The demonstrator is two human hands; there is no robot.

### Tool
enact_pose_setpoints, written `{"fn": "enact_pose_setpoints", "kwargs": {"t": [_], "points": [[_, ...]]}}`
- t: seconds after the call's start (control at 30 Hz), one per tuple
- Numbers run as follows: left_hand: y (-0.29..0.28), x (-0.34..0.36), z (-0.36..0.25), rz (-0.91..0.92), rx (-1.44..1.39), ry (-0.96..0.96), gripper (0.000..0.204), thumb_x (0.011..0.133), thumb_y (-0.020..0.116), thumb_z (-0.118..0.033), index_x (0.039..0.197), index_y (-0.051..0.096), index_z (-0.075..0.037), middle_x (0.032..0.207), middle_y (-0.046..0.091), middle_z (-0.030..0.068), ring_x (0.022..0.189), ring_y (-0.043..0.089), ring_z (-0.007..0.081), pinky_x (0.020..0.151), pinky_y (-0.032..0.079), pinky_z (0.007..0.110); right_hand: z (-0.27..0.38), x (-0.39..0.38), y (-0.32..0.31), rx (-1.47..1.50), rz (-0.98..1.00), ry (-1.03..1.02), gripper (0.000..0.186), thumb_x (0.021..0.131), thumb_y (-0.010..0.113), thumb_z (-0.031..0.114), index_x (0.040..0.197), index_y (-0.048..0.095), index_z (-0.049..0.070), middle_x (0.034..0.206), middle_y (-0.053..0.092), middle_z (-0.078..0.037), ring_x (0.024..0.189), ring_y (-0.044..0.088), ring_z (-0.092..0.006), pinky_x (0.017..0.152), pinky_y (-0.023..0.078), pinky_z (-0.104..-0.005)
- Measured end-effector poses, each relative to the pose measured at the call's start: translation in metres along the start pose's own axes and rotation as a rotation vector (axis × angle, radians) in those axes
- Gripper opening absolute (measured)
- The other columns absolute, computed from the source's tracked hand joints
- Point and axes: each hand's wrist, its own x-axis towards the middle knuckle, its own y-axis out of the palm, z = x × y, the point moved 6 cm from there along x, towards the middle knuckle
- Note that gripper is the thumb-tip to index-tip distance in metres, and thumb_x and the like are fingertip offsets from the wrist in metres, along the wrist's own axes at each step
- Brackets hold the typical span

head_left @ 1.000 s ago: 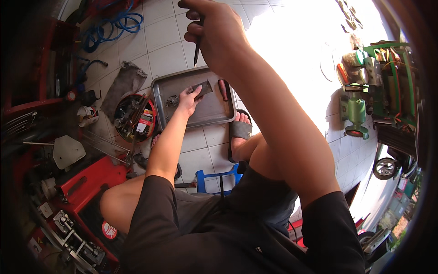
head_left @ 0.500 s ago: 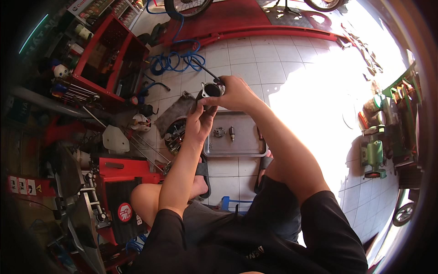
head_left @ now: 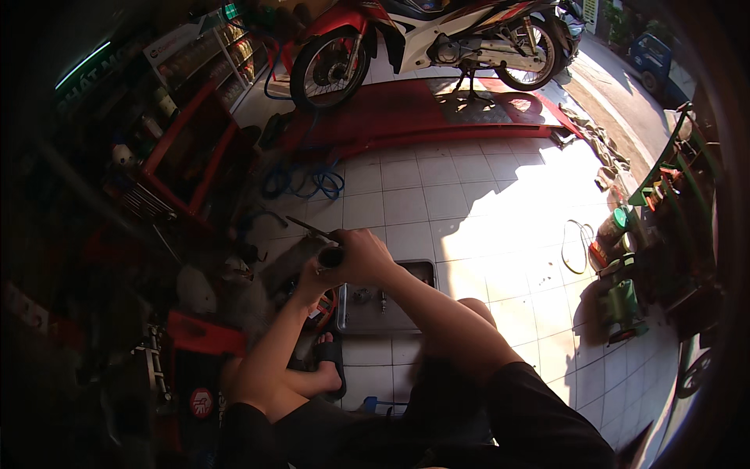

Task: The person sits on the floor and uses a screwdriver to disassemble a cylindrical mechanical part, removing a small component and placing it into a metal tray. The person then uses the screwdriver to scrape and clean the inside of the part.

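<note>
My left hand (head_left: 311, 285) is closed round a short hollow metal housing (head_left: 330, 258), its dark round opening facing up. Against the housing's right side rests my right hand (head_left: 362, 253), fingers curled over a thin dark rod-shaped tool (head_left: 309, 227) that sticks out up and to the left. Whether the tool's end touches anything cannot be seen. Just beyond my wrists a grey metal tray (head_left: 355, 320) lies on the floor, partly behind my right forearm. In it are a small spindle-shaped part (head_left: 383, 302) and a small metal piece (head_left: 362, 295).
A red and white motorbike (head_left: 453, 47) stands on a red lift platform (head_left: 359, 117) ahead. Coiled blue hose (head_left: 305, 181) lies on the tiles. A red tool cabinet (head_left: 187, 156) is at the left, green equipment (head_left: 623, 309) at the right. My sandalled foot (head_left: 330, 367) is beside the tray.
The view has tilted up, bringing the motorbike into sight. The housing stays in my hands; the tool now points further left.
</note>
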Motion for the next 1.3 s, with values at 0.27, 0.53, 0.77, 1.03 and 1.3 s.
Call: {"fn": "enact_pose_setpoints", "kwargs": {"t": [0.27, 0.53, 0.77, 1.03, 1.3], "points": [[-0.003, -0.029, -0.001, -0.018, -0.052, 0.028, 0.051, 0.081, 0.079, -0.003, 0.127, 0.057, -0.004, 0.118, 0.061, 0.0064, 0.109, 0.061, 0.0165, 0.089, 0.056, 0.033, 0.018, -0.003, 0.016, 0.016, 0.164, -0.017, 0.068, 0.064, 0.084, 0.044, 0.115, 0.068, 0.003, 0.099, 0.072, -0.021, 0.096, 0.069, -0.0389, 0.087, 0.055, -0.0453], [-0.033, -0.023, 0.015, -0.181, -0.334, -0.294, 0.028, 0.083, 0.080, -0.013, 0.104, 0.063, -0.009, 0.095, 0.067, 0.0057, 0.087, 0.068, 0.0207, 0.079, 0.058, 0.045, -0.070, 0.043, 0.015, 0.164, -0.055, 0.000, 0.051, 0.082, 0.078, 0.039, 0.115, 0.071, 0.001, 0.108, 0.073, -0.017, 0.102, 0.071, -0.0260, 0.087, 0.056, -0.0352], [-0.076, -0.009, -0.006, -0.337, -0.334, -0.054, 0.023, 0.084, 0.079, -0.010, 0.102, 0.065, -0.007, 0.093, 0.068, 0.0053, 0.089, 0.068, 0.0187, 0.081, 0.058, 0.035, -0.295, -0.014, 0.157, 0.026, -0.079, 0.815, 0.042, 0.076, 0.080, 0.042, 0.097, 0.078, 0.005, 0.088, 0.076, -0.012, 0.087, 0.074, -0.0209, 0.082, 0.056, -0.0335], [-0.093, -0.006, -0.013, -0.506, -0.509, -0.131, 0.029, 0.079, 0.082, -0.008, 0.102, 0.064, -0.006, 0.094, 0.065, 0.0047, 0.084, 0.066, 0.0167, 0.074, 0.059, 0.035, -0.363, -0.093, 0.295, -0.128, 0.060, 1.213, 0.057, 0.071, 0.086, 0.044, 0.106, 0.073, 0.001, 0.111, 0.071, -0.019, 0.107, 0.069, -0.0344, 0.089, 0.056, -0.0441], [-0.110, -0.017, -0.018, -0.541, -0.425, -0.166, 0.025, 0.081, 0.081, -0.008, 0.099, 0.065, -0.005, 0.093, 0.067, 0.0071, 0.085, 0.068, 0.0184, 0.076, 0.059, 0.035, -0.356, -0.085, 0.314, -0.157, -0.084, 1.219, 0.039, 0.079, 0.079, 0.034, 0.101, 0.074, 0.003, 0.105, 0.072, -0.023, 0.102, 0.069, -0.0391, 0.089, 0.055, -0.0455]]}}
